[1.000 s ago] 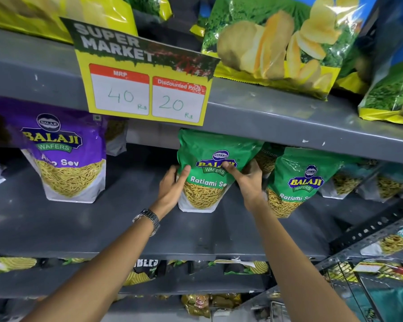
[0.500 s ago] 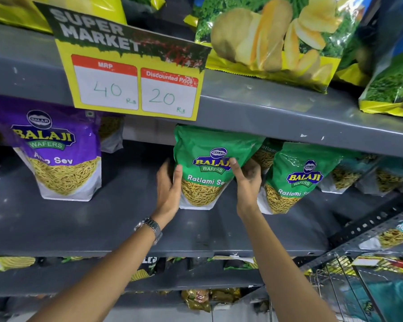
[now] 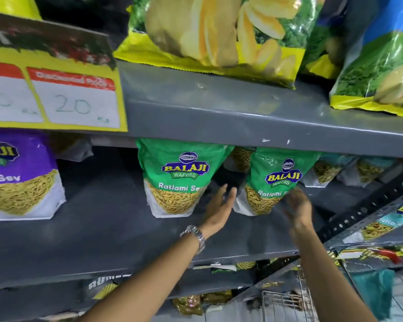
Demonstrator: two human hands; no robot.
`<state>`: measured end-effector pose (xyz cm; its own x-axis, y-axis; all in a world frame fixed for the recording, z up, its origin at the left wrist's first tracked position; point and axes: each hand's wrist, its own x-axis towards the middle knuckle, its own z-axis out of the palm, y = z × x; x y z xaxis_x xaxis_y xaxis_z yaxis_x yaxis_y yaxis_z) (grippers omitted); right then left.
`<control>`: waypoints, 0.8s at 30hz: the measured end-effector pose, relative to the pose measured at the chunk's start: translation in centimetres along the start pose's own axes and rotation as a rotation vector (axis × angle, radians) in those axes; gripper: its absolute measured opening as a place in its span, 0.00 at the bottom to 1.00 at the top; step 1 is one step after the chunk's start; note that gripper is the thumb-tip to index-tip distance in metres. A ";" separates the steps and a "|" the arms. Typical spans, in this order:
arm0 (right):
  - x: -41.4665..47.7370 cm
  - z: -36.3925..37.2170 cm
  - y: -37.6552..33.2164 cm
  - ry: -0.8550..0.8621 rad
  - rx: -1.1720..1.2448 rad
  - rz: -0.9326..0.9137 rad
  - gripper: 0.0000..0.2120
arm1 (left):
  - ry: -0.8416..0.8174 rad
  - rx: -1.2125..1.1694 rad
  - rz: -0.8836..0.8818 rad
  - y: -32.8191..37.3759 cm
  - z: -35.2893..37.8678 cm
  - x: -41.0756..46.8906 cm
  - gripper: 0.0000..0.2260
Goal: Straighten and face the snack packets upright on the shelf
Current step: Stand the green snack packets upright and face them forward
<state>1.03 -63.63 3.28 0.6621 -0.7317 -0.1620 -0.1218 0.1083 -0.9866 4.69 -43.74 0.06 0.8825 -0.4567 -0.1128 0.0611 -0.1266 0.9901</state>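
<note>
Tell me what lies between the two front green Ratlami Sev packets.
The left hand reaches into the gap between the left packet and right packet; another packet stands behind, head view.

A grey metal shelf (image 3: 107, 240) carries a purple sev packet (image 3: 21, 180) near its left end and two green Ratlami Sev packets (image 3: 179, 177) (image 3: 275, 182) upright further right, set back from its front edge.
</note>
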 end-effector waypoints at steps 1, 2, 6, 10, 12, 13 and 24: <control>0.0 0.1 -0.3 -0.058 0.020 -0.032 0.15 | -0.016 -0.002 -0.029 0.4 0.4 0.9 0.29; 0.1 0.3 -0.6 -0.101 0.056 -0.058 0.13 | -0.012 -0.007 -0.048 0.9 1.0 1.5 0.31; 0.2 1.0 -0.9 -0.173 0.142 -0.077 0.18 | -0.001 -0.117 -0.089 2.6 3.2 3.1 0.34; 0.3 1.1 -0.6 -0.175 0.080 -0.085 0.24 | -0.082 -0.120 -0.050 3.0 3.8 3.4 0.27; 0.3 0.7 -0.5 -0.176 0.042 -0.097 0.25 | -0.093 -0.108 -0.032 2.8 3.5 3.2 0.25; 0.1 0.4 -0.4 -0.176 0.026 -0.102 0.25 | -0.099 -0.095 -0.036 2.5 3.3 3.1 0.26; -4.0 -3.9 0.3 -0.074 -0.050 -0.072 0.23 | -0.160 -0.093 -0.131 2.3 4.2 -2.3 0.26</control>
<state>-4.52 -63.27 3.67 0.7227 -0.6847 -0.0937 -0.1076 0.0225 -0.9939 0.86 -46.66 2.22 0.7796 -0.5763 -0.2453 0.2197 -0.1151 0.9688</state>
